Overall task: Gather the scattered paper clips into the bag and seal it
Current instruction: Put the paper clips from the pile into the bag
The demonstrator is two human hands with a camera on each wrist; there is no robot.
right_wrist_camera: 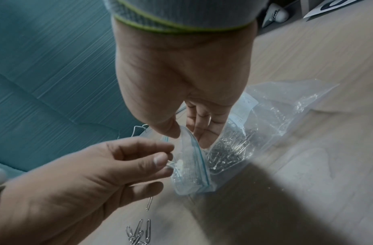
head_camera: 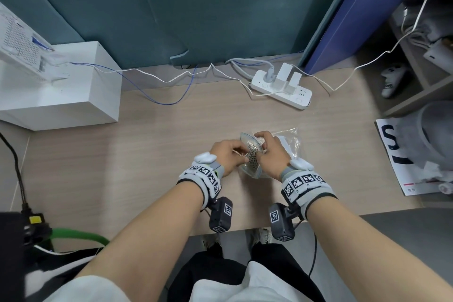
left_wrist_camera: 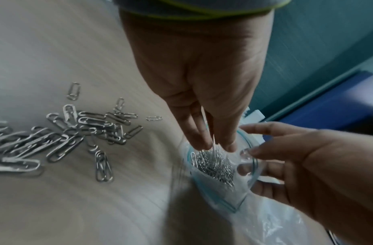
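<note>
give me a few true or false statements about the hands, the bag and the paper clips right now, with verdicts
1. The clear plastic zip bag with a blue seal strip is already sealed. False: its mouth is held open.
2. The right hand pinches the bag's rim. True.
3. Every silver metal paper clip is in the bag. False: a pile of loose paper clips still lies on the light wooden desk.
4. The left hand has its fingertips at the bag's mouth, with clips between them. True.
5. The bag is empty. False: many paper clips already lie inside it.
</note>
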